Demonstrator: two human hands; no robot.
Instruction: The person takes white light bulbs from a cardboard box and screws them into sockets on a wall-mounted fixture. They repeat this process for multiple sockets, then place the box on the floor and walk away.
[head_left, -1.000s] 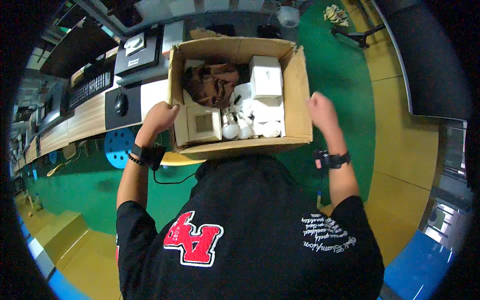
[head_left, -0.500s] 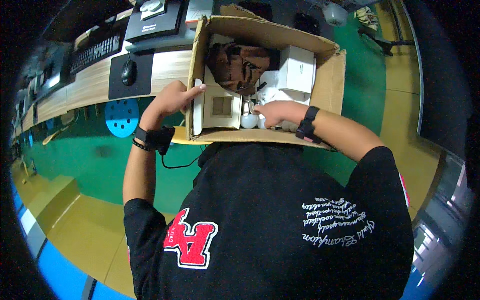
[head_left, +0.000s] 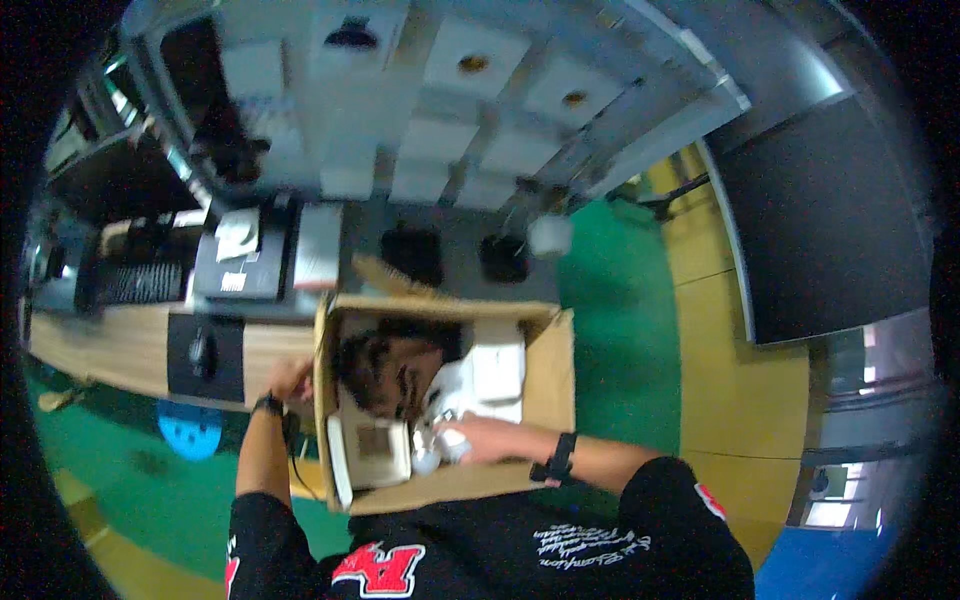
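My left hand [head_left: 290, 380] grips the left edge of a worn cardboard box [head_left: 545, 400] held before my black shirt. My right hand [head_left: 475, 438] is inside it, over white round light bulbs [head_left: 426, 460]; its fingers are too blurred to read. The box also contains a crumpled brown cloth [head_left: 385, 375], a white carton [head_left: 497, 373] at the back right and an open white box with a square window [head_left: 382, 452] at the front left.
A wooden desk [head_left: 105, 335] at left carries a keyboard [head_left: 140, 283], a mouse [head_left: 200, 350] and black cases [head_left: 240, 270]. A blue stool [head_left: 190, 430] is under it. Dark screens or panels [head_left: 830, 240] stand right of the green floor [head_left: 620, 330].
My right hand has left the box's right edge and reached in among the bulbs. The view has tilted up, so the box appears lower and more of the far wall shows.
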